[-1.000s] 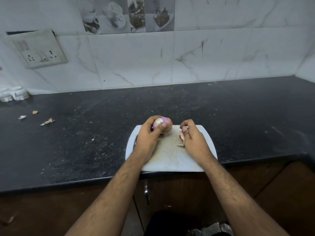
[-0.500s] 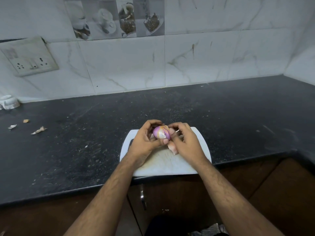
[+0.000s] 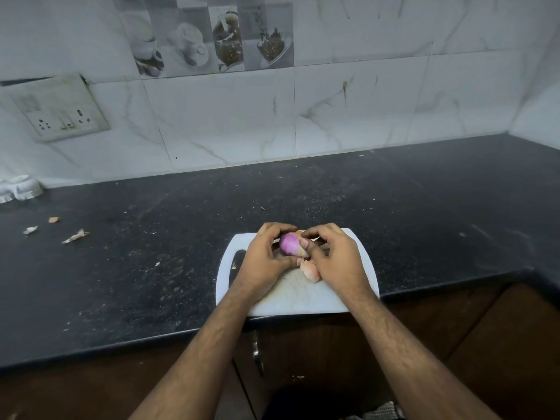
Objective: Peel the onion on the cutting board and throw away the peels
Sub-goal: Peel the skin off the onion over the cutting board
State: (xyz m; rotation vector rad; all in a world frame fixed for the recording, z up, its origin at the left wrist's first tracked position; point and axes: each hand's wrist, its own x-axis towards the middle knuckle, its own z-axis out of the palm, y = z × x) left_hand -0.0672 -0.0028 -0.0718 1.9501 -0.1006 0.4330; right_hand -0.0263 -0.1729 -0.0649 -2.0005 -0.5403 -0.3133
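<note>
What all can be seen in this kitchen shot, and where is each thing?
onion: one, purple, held over the cutting board between both hands
cutting board: one, white, at the counter's front edge
loose peel: one pale pink clump, on the board under the right hand
countertop: one, black, speckled
peel scraps: three, pale, on the counter at far left
socket plate: one, off-white, on the left wall
white object: off-white, partly cut off at the left edge; count unclear
picture tiles: grey row, top of the marble wall
left hand: fingers curled round the onion
right hand: fingers pinching at the onion
</note>
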